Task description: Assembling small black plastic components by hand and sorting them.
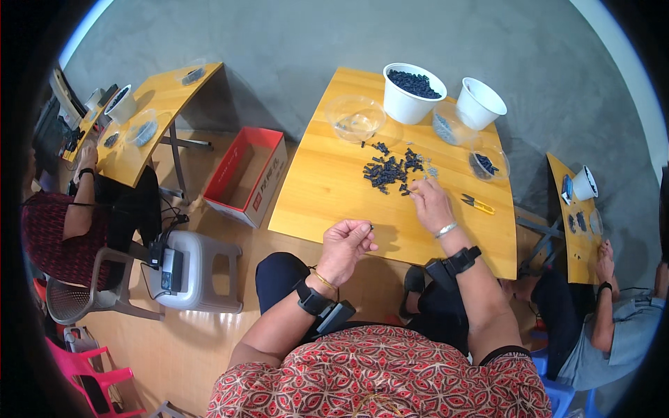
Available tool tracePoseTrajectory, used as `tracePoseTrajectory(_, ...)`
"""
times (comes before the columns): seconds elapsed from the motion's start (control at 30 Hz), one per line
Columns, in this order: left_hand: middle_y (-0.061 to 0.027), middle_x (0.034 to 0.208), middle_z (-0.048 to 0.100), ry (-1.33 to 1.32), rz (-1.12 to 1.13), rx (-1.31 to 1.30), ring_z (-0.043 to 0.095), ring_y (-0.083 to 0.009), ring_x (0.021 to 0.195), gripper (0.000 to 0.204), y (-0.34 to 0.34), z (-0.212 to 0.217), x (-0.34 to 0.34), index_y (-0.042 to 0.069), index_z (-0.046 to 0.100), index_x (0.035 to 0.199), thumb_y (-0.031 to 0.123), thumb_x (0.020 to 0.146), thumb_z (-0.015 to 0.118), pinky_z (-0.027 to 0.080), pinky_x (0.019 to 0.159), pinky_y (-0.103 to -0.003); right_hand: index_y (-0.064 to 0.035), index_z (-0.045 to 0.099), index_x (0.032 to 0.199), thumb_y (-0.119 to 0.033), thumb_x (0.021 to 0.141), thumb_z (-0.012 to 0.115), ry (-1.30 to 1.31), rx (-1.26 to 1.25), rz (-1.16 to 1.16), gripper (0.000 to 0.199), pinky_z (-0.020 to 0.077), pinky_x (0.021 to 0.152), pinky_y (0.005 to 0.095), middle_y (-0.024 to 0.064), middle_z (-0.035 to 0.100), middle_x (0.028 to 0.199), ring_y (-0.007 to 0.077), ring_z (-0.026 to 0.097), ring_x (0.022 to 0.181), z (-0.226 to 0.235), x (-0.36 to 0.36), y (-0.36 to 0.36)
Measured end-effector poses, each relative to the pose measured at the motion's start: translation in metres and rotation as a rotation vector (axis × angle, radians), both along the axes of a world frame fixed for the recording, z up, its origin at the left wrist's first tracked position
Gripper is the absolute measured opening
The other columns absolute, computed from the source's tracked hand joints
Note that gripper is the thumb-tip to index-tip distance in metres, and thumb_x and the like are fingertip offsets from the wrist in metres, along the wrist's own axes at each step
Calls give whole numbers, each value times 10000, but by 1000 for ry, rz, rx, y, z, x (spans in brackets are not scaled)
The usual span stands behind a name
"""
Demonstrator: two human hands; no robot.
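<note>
My left hand (pixel 341 249) is at the table's near edge, thumb and forefinger pinched on a small dark plastic piece (pixel 371 227). Only the tip of that piece shows. My right hand (pixel 432 205) reaches to the near right side of a loose pile of small dark plastic pieces (pixel 385 173), fingertips bent together and touching the pile's edge. What they hold, if anything, is too small to make out. Beside the pile lie a few small grey pieces (pixel 432 172). Yellow-handled thread snips (pixel 478 204) rest to the right of my right hand.
On the wooden table (pixel 306 202) stand a white tub of dark pieces (pixel 404 111), another white tub (pixel 481 104), and clear bowls (pixel 357 118), (pixel 453 125), (pixel 490 162). A red-and-white box (pixel 268 184) and grey stool (pixel 198 272) are left. People sit at tables on both sides.
</note>
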State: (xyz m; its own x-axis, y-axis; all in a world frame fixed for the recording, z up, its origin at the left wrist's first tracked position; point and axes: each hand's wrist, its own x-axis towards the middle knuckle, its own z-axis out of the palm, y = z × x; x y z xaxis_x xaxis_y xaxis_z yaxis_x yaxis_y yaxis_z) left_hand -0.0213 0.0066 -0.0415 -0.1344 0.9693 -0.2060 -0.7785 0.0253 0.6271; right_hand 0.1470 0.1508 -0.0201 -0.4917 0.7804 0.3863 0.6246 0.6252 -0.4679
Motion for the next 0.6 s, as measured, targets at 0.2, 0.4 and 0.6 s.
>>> tracePoseTrajectory(0.2,-53,763,561,-23,-45,22,502,-107,626,93,0,2,-6,15,575,910,83,858,537,502,644,-281,-98,540,795,-83,727,598,-181,112,84,91,429,666,391,93,470,770,294,509,787,-6,-11,13)
tracePoseTrajectory(0.4,-45,760,560,-59,-84,64,496,-100,620,118,1,7,-1,9,571,929,96,870,518,499,647,-276,-93,519,754,-104,733,580,-204,279,106,65,414,673,388,84,469,776,278,493,815,-18,-9,18)
tracePoseTrajectory(0.6,-39,745,560,-22,-68,61,503,-93,612,120,-9,12,5,8,569,929,100,871,518,502,641,-270,-89,510,750,-106,737,563,-190,296,106,58,405,673,379,82,468,793,267,480,837,-18,-7,18)
